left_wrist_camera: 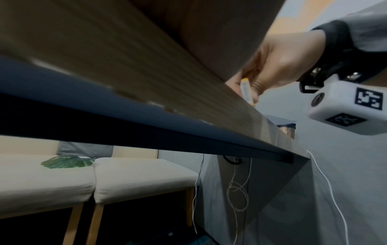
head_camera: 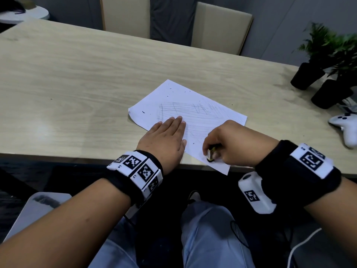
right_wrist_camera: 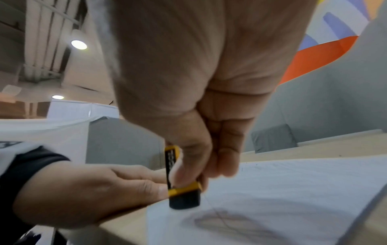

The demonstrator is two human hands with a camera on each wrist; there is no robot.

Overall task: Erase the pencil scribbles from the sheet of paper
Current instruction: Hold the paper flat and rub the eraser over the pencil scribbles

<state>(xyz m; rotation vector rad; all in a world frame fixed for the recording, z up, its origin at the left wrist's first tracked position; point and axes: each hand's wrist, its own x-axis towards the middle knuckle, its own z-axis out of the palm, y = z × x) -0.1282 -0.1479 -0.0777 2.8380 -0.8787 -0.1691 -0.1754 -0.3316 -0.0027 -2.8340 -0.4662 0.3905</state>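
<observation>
The sheet of paper [head_camera: 193, 120] lies near the table's [head_camera: 77, 78] front edge, thin and likely to crumple or slide. The left hand [head_camera: 164, 140] presses flat on it; the right hand [head_camera: 229, 144] pinches an eraser [right_wrist_camera: 182, 190] on its near corner. Scribbles [head_camera: 189, 111] remain. Chairs [head_camera: 220, 28] stand beyond.

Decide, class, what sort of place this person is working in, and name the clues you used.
Probably a casual lounge or break area of an office rather than a classroom: a long wooden table with cushioned bench seats behind it, potted plants at one end and a white game controller beside them.
</observation>
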